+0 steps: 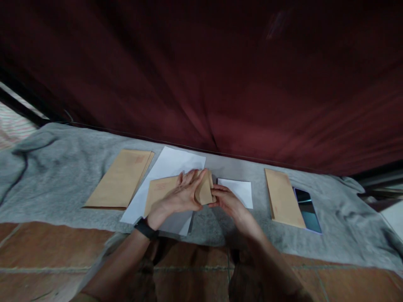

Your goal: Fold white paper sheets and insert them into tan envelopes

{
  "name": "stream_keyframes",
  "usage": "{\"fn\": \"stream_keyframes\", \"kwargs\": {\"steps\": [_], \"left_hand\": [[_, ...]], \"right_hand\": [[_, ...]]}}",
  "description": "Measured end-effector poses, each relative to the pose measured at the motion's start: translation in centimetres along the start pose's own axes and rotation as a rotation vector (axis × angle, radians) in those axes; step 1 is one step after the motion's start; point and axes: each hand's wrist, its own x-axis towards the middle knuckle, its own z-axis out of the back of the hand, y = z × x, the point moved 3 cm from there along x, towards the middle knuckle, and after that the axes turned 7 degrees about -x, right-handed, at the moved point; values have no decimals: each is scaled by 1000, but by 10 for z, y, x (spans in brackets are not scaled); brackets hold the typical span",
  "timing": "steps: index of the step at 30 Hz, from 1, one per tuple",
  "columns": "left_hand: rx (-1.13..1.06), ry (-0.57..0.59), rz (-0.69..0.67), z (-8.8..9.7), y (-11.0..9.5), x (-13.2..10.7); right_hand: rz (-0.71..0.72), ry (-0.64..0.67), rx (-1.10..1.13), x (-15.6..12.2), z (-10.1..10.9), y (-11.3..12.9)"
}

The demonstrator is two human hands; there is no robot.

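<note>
A brown envelope (162, 191) lies on white paper sheets (176, 165) over a grey cloth (63, 167). My left hand (181, 197), with a black wristband, rests its stretched fingers on the envelope's right part. My right hand (228, 201) pinches the envelope's flap end (206, 191), which stands lifted or folded up between both hands. A small folded white paper (241, 191) lies just right of my right hand.
A stack of brown envelopes (121, 178) lies at the left, another stack (281, 197) at the right with a dark phone (307, 209) beside it. A dark red curtain (220, 75) hangs behind. Terracotta floor tiles (47, 251) run along the near side.
</note>
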Motion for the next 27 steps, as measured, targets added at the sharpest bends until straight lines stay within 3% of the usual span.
{"fn": "stream_keyframes", "kwargs": {"steps": [5, 10, 18, 24, 27], "left_hand": [[-6, 11, -47, 5, -3, 0], [43, 15, -101, -2, -5, 2], [122, 68, -35, -8, 6, 5], [102, 36, -40, 0, 0, 4], [71, 3, -63, 6, -5, 3]], "right_hand": [[3, 47, -55, -1, 5, 4], [63, 40, -193, 3, 4, 1], [170, -25, -297, 8, 8, 2], [209, -21, -273, 3, 10, 4], [149, -39, -256, 6, 15, 1]]}}
